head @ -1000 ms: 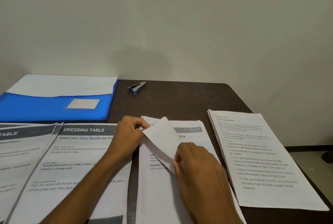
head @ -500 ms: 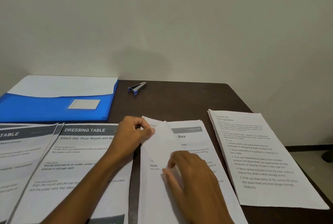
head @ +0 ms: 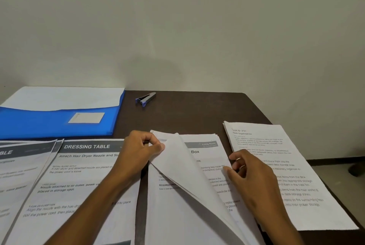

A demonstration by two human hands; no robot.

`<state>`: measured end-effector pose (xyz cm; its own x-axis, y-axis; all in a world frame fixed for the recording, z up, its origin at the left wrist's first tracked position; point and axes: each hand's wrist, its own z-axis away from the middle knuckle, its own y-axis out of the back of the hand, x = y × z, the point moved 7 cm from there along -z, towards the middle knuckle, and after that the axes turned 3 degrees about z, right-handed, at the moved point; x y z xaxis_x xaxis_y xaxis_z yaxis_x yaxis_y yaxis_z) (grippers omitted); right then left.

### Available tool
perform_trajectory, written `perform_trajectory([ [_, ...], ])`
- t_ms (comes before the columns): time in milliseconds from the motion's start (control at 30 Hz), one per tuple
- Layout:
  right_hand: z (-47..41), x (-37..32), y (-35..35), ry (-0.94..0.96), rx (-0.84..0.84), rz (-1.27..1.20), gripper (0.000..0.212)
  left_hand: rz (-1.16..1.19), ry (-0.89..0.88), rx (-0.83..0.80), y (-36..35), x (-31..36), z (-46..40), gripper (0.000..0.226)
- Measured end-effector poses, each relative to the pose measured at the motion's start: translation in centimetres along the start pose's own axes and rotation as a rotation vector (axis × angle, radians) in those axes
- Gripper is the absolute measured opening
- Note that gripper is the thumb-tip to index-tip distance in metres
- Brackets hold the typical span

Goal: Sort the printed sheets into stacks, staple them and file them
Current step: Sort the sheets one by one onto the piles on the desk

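The middle stack (head: 199, 165) of printed sheets lies on the worktop (head: 197, 110) directly between the two hands, its long axis running near to far, heading toward the far edge. The left hand (head: 138, 152) pinches its far-left corner, thumb and forefinger closed on the paper, and the top sheets (head: 183, 167) are folded up and over from that corner in a diagonal flap. The right hand (head: 250, 173) sits at the stack's right edge, fingers loosely curled against the sheet edges; whether it actually grips any, I cannot tell. Judged from this, the pages are being checked or squared before stapling, and the left hand already holds the corner a staple would take.

The stapler (head: 145, 99) lies beyond the stack, far and slightly left, nearer the left hand, angled across the worktop. The blue folder (head: 59, 124) lies at far left. Other stacks lie alongside: the dressing-table sheets (head: 79, 175) left, the task sheet stack (head: 276, 165) right, all lengthwise near to far.
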<state>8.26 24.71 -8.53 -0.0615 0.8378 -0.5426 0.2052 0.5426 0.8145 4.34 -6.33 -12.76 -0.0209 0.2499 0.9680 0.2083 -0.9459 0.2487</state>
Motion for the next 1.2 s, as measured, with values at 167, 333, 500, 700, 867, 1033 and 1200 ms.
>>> perform_trajectory([
  [167, -0.3, 0.3, 0.1, -0.033, 0.059, -0.157, 0.027, 0.008, -0.003, 0.006, 0.0, 0.3, 0.1, 0.019],
  [333, -0.4, 0.0, 0.5, -0.045, 0.134, -0.234, 0.024, 0.070, -0.009, 0.033, 0.2, 0.6, 0.1, 0.021],
  [500, -0.3, -0.3, 0.6, -0.047, 0.182, -0.214, 0.019, 0.090, -0.038, 0.038, 0.4, 0.6, 0.0, 0.020],
  [700, -0.3, -0.5, 0.4, -0.024, 0.166, -0.172, 0.019, 0.103, -0.027, 0.048, 0.3, 0.5, 0.0, 0.019],
  [867, -0.2, -0.7, 0.5, -0.002, 0.173, -0.125, 0.017, 0.097, -0.021, 0.051, 0.3, 0.6, 0.1, 0.020],
  [1033, -0.2, -1.1, 0.8, 0.021, 0.178, -0.135, 0.018, 0.089, -0.022, 0.057, 0.2, 0.7, 0.1, 0.020],
  [1200, -0.2, -2.7, 1.1, 0.039, 0.028, -0.262, 0.013, 0.089, -0.018, 0.063, 0.2, 0.6, 0.1, 0.018],
])
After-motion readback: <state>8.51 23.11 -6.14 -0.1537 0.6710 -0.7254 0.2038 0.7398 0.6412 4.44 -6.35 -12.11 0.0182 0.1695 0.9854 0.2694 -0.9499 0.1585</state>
